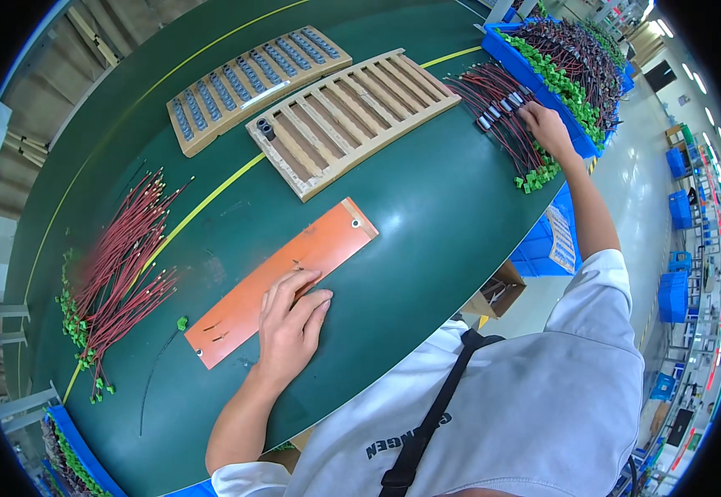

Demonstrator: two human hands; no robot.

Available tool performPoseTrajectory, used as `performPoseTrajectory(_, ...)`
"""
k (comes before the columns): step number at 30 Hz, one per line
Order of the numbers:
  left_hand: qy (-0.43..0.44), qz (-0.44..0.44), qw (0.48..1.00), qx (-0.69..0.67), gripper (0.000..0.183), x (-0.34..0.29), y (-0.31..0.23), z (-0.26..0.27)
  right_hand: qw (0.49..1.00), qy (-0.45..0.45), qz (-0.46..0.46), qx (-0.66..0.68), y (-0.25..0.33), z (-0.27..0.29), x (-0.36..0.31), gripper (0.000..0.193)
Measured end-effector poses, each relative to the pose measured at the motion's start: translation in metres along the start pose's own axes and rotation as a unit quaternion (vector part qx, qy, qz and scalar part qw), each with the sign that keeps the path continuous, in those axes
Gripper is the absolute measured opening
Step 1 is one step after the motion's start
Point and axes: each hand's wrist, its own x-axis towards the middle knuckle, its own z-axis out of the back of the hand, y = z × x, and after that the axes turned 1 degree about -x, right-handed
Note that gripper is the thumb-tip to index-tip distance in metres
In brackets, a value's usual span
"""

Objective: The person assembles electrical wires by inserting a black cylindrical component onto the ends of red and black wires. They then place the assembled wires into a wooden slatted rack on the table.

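Observation:
My left hand (288,319) rests over an orange board (249,302) with a metal eyelet at each end, its fingers bent and apart, nothing seen in them. At the far right, my right hand (549,131) reaches to a bundle of dark red cables (501,124) with green connectors (536,178) and black-and-silver cylindrical parts (505,103). Its fingers close on a cable at those parts; the fingertips are partly hidden. Beyond the board lies a slotted wooden rack (352,116) with two black round pieces (266,128) in one corner.
Behind the rack, another tray (253,79) carries rows of grey-blue parts. Red wires with green connectors (128,265) lie in a heap at left, near a single black wire (157,364). A blue bin (572,124) full of cables stands at the right edge.

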Motion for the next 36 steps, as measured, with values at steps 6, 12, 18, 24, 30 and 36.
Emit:
performPoseTrajectory(6,0.018,0.002,1.000,0.020,0.014,0.002,-0.001,0.004,0.964,-0.205,0.127,-0.114,0.053,-0.004,-0.010,0.021)
performPoseTrajectory(12,0.005,-0.002,1.000,0.025,0.015,-0.001,0.002,0.008,0.898,-0.098,0.358,0.238,0.258,-0.044,-0.014,0.015)
performPoseTrajectory(18,-0.040,-0.096,0.994,0.046,0.018,-0.012,0.003,0.019,0.918,-0.089,0.275,0.270,0.407,-0.090,0.013,0.034)
performPoseTrajectory(24,-0.111,-0.006,0.956,0.272,0.021,-0.065,0.014,0.100,0.940,-0.054,0.260,0.215,0.423,-0.110,0.020,0.036)
performPoseTrajectory(30,0.081,0.193,0.777,0.594,0.033,-0.112,0.049,0.182,0.930,-0.048,0.210,0.299,0.423,-0.105,0.020,0.037)
performPoseTrajectory(36,-0.281,0.271,0.894,0.221,0.029,-0.099,0.052,0.232,0.932,-0.030,0.208,0.295,0.418,-0.108,0.024,0.035)
